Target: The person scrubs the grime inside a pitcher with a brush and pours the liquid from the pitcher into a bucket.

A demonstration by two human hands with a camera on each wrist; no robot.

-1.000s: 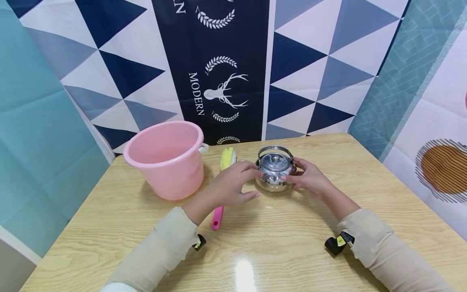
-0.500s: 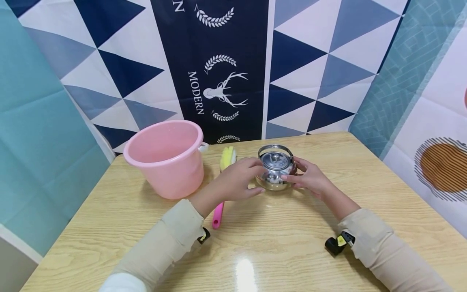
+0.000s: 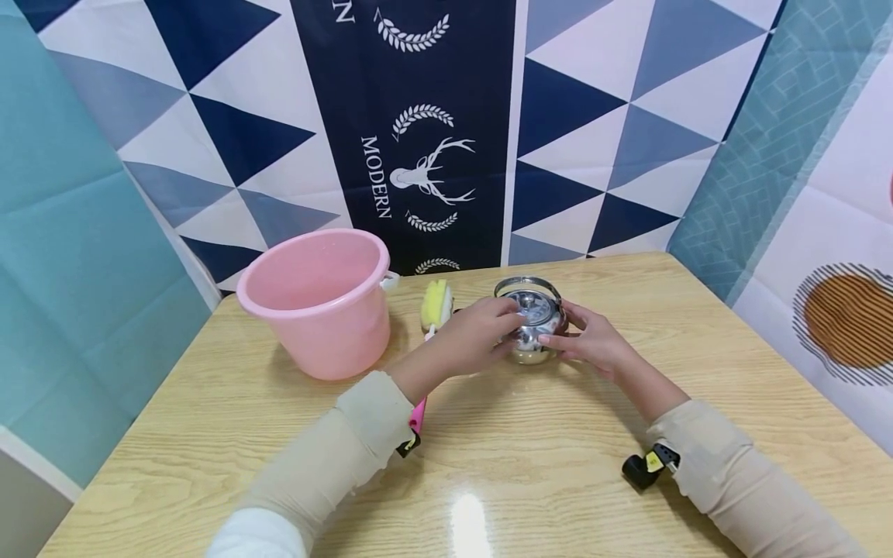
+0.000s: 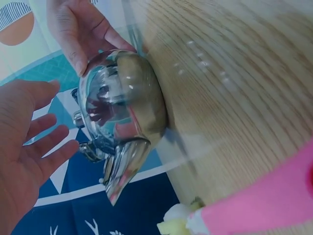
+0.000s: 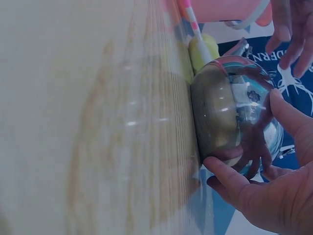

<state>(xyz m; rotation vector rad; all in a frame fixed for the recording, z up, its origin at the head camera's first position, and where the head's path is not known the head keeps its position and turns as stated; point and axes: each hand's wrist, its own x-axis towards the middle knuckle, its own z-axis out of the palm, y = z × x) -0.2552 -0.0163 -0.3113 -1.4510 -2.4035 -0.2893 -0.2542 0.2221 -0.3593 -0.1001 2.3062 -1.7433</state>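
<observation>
Kettle [image 4: 122, 103], one, metal, upright between the hands: right hand [image 3: 593, 339] grasping its side, left hand [image 3: 480, 339] released, fingers parted near the lid [image 3: 540, 308]; pink-handled brush [image 3: 436, 304], one, left of the kettle.

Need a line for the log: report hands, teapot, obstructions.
Right hand grips teapot at its side. Left hand near lid, holding nothing. Teapot upright on table, lid on. Raised handle may hinder lid access.

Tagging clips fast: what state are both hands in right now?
Left hand: open, near the metal teapot, holding nothing.
Right hand: holding the metal teapot.
</observation>
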